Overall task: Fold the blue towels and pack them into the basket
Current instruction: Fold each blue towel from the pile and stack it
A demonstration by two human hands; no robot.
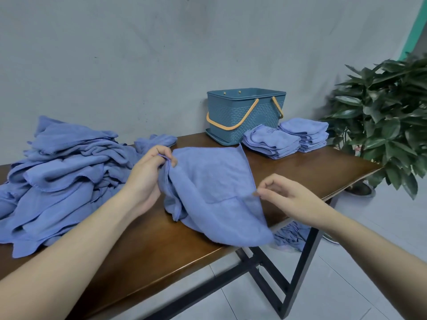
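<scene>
- The blue towel (pixel 215 192) being worked lies near the table's front edge, partly lifted; its long axis runs from the far side of the table toward the front edge, and its lower end droops over that edge.
- The left hand (pixel 147 176) pinches the towel's far left corner, thumb and fingers clamped together on the hem.
- The right hand (pixel 284 195) pinches the towel's right edge between thumb and forefinger, the other fingers loosely curled.
- A folded-over flap points up toward the basket (pixel 245 114), which stands at the table's far right corner, its orange handles down.
- Two stacks of folded towels (pixel 288 137) sit just beside the basket, along the table's right edge.
- A heap of unfolded towels (pixel 62 181) covers the left part of the table, just beside the left hand.
- Bare table (pixel 143 257) shows along the front edge below the left forearm, and between the held towel and the folded stacks.
- Another towel (pixel 291 236) hangs or lies below the table's front right edge; I cannot tell which.
- A leafy plant (pixel 388 121) stands beyond the right edge.
</scene>
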